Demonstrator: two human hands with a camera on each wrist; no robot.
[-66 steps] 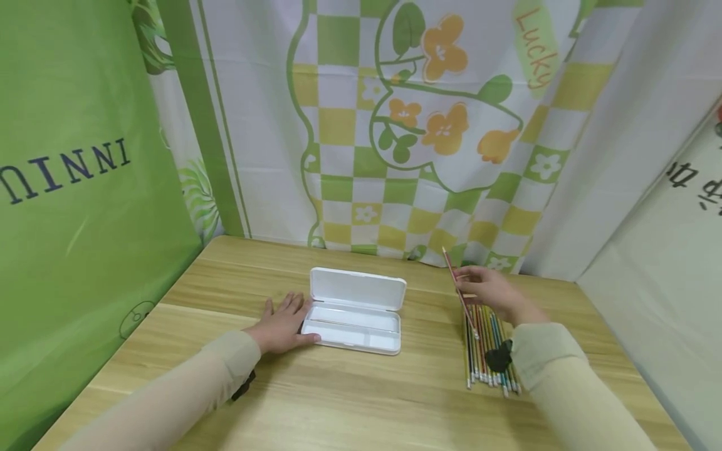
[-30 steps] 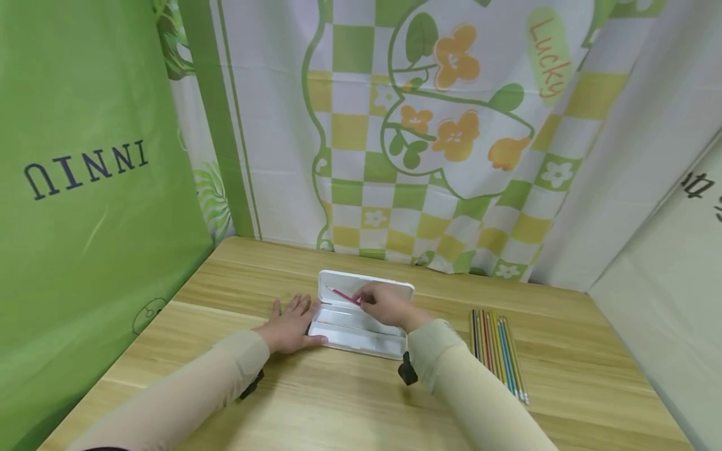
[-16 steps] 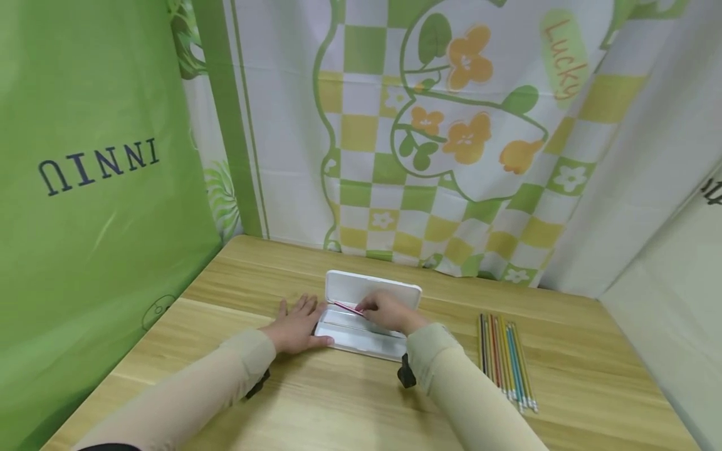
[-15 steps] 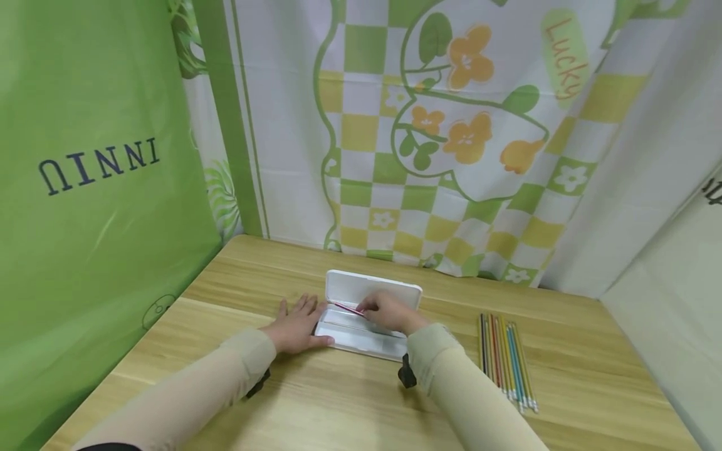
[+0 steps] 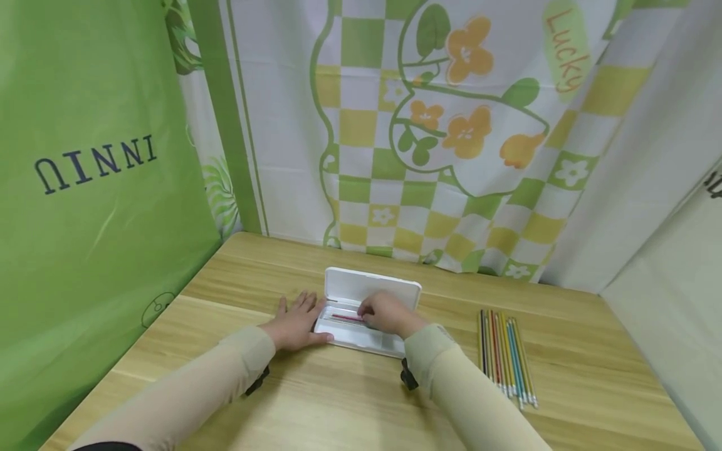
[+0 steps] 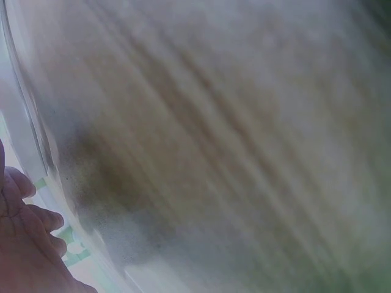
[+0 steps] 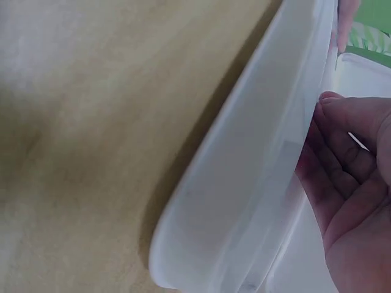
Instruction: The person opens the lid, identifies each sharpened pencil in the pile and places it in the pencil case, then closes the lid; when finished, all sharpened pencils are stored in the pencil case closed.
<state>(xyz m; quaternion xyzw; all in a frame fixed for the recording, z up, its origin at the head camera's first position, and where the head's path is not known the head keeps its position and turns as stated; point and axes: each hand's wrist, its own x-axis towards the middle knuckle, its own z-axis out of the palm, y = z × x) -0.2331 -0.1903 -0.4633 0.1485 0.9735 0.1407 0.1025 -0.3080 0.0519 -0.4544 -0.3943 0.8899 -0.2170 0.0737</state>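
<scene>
White pencil case (image 5: 358,336) — lid up, compartmented. Red pencil (image 5: 345,318) lying lengthwise in the back compartment, right end hidden from here. Loose pencils (image 5: 504,357), mostly yellow, some teal — side by side, right of case.

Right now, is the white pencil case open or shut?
Open: the pencil case has its lid raised at the back, not folded down.

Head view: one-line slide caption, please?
Left hand at an open case, right hand by a red pencil inside; more pencils lie right.
</scene>
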